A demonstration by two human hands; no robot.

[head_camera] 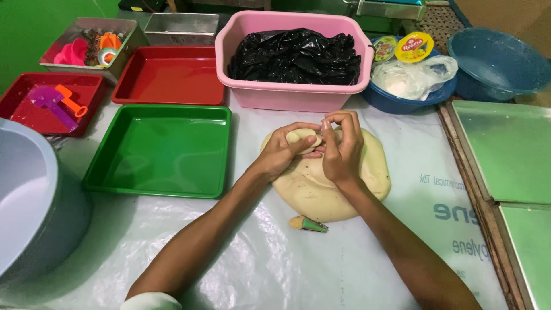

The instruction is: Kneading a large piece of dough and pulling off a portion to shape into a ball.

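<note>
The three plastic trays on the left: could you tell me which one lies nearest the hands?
The green tray, beside the left hand and the dough. The two red trays lie farther off.

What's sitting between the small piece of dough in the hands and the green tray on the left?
Nothing visible. The small dough piece is held by the left hand and right hand above the big dough mound. Only bare plastic sheet lies between there and the green tray.

A green tray [162, 150], two red trays [170, 75], a pink tub [293, 95] holding black plastic [295, 56].
</note>
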